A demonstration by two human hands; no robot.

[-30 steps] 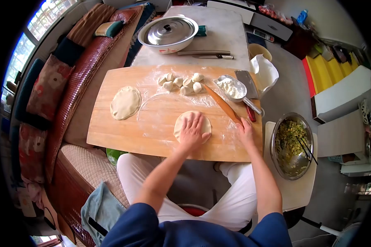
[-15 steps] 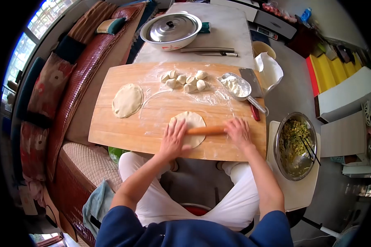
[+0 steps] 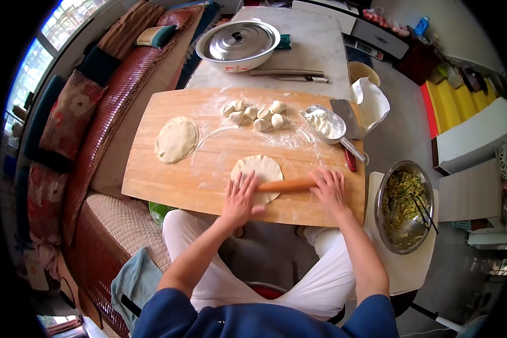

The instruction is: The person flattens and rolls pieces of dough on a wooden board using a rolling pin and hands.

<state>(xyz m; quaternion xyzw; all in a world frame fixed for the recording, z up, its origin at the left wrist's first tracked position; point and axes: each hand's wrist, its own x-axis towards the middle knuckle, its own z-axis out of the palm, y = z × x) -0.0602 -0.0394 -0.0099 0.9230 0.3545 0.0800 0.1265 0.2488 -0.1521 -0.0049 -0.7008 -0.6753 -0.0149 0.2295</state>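
A round dough sheet [image 3: 267, 167] lies near the front edge of the wooden board [image 3: 146, 169], with an orange-brown rolling pin [image 3: 290, 185] across it. My left hand [image 3: 240, 198] is spread at the sheet's left side, touching the dough and the pin's left end. My right hand [image 3: 328, 188] lies with fingers outstretched over the pin's right end. Flatter stacked-looking dough [image 3: 176, 139] rests at the board's left. Several small dough pieces [image 3: 262, 112] sit at the back, left of a metal scoop [image 3: 327, 125] of flour.
Right of the scoop is a cleaver [image 3: 346, 118]. A steel bowl of chopped filling [image 3: 404, 205] with chopsticks stands on a side surface at right. Behind the board are a lidded basin [image 3: 238, 46], a long knife [image 3: 301, 79] and a white paper-lined container [image 3: 370, 101].
The rolling pin has swung from the board's right side onto the dough sheet. My left hand has moved from the sheet's middle to its left side; my right hand went with the pin.
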